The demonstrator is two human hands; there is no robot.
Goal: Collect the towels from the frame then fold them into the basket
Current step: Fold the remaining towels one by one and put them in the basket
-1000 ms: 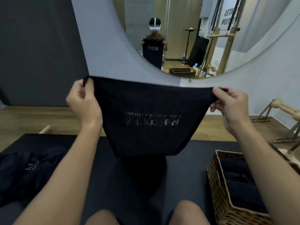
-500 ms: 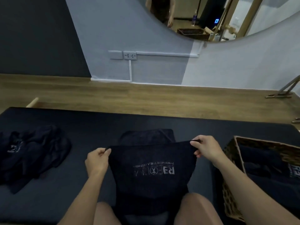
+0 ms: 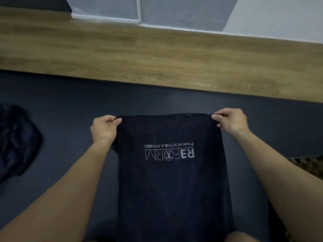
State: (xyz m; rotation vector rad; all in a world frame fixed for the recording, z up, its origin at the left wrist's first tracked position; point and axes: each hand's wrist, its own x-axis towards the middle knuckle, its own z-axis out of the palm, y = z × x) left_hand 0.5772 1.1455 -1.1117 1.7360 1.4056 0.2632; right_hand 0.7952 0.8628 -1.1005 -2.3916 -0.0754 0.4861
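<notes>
At far right our forearm hides most of the basket and its contents, while our left hand and right hand pinch top corners of the towel.

A fitness studio, seen looking down. A dark padded mat covers the near ground. Beyond it is a plank wood floor, then a wall painted grey and white. A dark towel carries upside-down print reading "REFORM" and "Powered by THE A FITNESS". A heap of similar dark cloth lies at left, and a wicker basket edges in at right.
</notes>
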